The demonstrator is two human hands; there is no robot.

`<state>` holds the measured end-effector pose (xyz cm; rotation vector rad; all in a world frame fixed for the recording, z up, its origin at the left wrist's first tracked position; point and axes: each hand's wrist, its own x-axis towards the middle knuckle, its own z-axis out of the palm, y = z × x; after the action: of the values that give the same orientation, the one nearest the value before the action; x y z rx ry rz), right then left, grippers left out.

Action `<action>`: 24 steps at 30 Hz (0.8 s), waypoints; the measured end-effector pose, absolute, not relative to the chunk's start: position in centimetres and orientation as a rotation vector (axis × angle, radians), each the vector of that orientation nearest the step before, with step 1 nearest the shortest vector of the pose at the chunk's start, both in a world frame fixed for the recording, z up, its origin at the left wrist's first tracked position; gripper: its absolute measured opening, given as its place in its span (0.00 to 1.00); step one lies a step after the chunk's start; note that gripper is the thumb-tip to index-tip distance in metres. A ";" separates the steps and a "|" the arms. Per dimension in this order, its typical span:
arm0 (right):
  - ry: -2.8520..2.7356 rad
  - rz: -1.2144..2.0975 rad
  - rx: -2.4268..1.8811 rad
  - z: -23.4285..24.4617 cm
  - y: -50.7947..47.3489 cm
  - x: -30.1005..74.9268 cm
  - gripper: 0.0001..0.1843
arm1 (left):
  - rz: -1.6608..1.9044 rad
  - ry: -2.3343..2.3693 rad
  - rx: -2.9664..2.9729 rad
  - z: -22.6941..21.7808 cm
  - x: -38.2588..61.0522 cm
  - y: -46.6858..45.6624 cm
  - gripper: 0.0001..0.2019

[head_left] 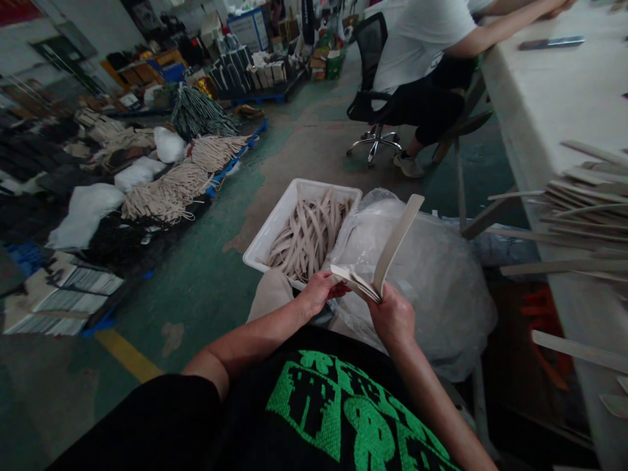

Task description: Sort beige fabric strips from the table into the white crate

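My left hand (318, 291) is closed, pinching the near end of a small stack of flat beige strips (356, 282) held in front of my chest. My right hand (392, 317) grips the same stack from the other side. One long strip (397, 239) bends up and away from the stack. Just beyond my hands stands a white plastic bin (275, 222) filled with several more beige strips (309, 232). To the right of the bin lies a large clear plastic bag (432, 281).
A white worktable (554, 98) at the right carries several loose strips (589, 203) hanging over its edge. Another person in a white shirt (422, 39) sits on an office chair at the far end. Bundles of cord and bags cover the floor at the left.
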<state>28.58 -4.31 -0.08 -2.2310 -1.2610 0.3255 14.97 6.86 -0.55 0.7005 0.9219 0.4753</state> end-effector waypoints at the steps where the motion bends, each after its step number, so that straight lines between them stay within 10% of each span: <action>1: -1.283 0.305 -2.247 0.0 -4.3 28.6 0.11 | 0.471 0.925 0.707 -0.6 14.9 6.9 0.26; 24: -1.372 0.401 -2.322 1.3 -2.7 28.8 0.08 | 0.417 0.918 0.688 -1.5 14.8 6.5 0.22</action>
<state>28.81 -2.72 1.29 -2.3219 -1.3718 0.4014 14.79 6.50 -1.52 0.6881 0.9184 0.4170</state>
